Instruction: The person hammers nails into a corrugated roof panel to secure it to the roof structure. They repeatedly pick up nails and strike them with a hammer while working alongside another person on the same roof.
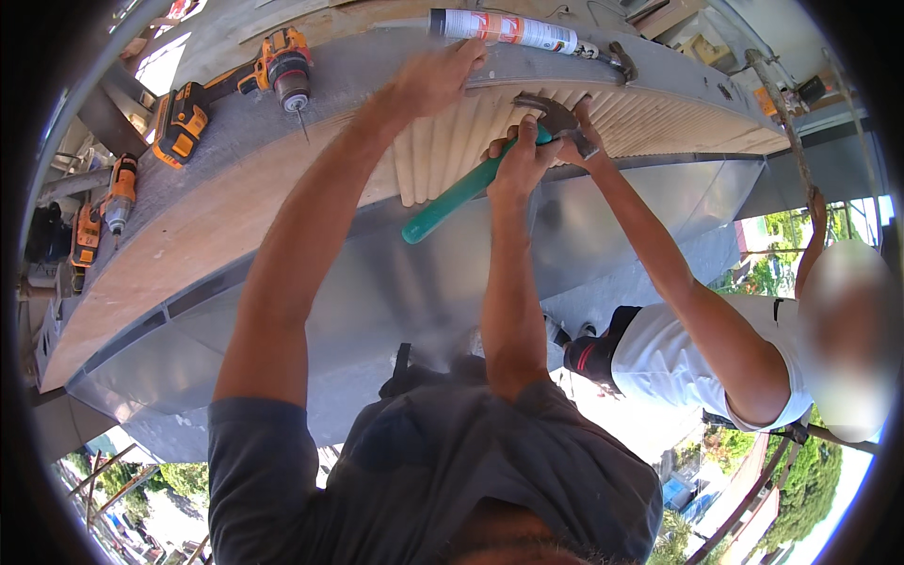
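My right hand [520, 162] is wrapped round a claw hammer [461, 195] near its head, the green handle slanting down to the left. Its dark metal head lies close against a row of narrow wooden slats [433, 151] on the curved panel. My left hand [438, 80] is up at the panel's top edge with its fingers curled, just below a caulking gun with a white printed cartridge [508, 30]. What those fingers hold, if anything, is hidden. A co-worker's hand [586, 141] reaches to the slats right beside the hammer head.
A yellow-and-black cordless drill [282, 71] lies on the ledge at the left, a second power tool [118, 193] farther left. Below the wood runs a shiny metal band [640, 217]. The co-worker in a white shirt [702, 348] stands at the right, near a scaffold pole [786, 118].
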Tool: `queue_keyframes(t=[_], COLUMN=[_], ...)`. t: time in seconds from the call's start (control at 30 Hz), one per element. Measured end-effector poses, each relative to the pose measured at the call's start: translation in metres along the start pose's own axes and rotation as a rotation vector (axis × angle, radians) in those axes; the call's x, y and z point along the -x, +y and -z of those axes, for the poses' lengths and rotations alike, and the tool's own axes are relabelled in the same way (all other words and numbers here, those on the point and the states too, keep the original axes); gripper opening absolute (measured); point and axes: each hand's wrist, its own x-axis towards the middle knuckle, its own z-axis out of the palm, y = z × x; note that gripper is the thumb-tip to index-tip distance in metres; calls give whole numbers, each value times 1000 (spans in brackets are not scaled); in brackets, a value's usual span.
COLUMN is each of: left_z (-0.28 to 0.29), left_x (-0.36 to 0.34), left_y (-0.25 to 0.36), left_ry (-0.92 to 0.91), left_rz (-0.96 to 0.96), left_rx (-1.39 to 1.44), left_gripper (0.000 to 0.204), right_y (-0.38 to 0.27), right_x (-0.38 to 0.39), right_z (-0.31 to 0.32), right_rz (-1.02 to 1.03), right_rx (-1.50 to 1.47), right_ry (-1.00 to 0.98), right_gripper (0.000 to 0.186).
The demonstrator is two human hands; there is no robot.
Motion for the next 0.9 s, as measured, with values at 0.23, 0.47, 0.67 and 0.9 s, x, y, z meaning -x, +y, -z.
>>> queue_keyframes(t=[0.23, 0.47, 0.67, 0.9], left_z=[-6, -9, -13, -13], left_x=[0, 0, -3, -1], left_y=[-4, -3, -5, -4], left_ry=[-69, -87, -105, -84], left_rz=[-351, -442, -421, -420], left_rx=[-130, -276, -252, -229], left_gripper=[47, 61, 61, 59], right_y=[-18, -30, -37, -31], right_x=[-9, -11, -17, -8], right_z=[7, 9, 13, 8], right_rz=[13, -39, -88, -68], right_rx=[156, 189, 228, 199], right_ry=[-87, -115, -142, -117], right_gripper=[32, 35, 35, 38])
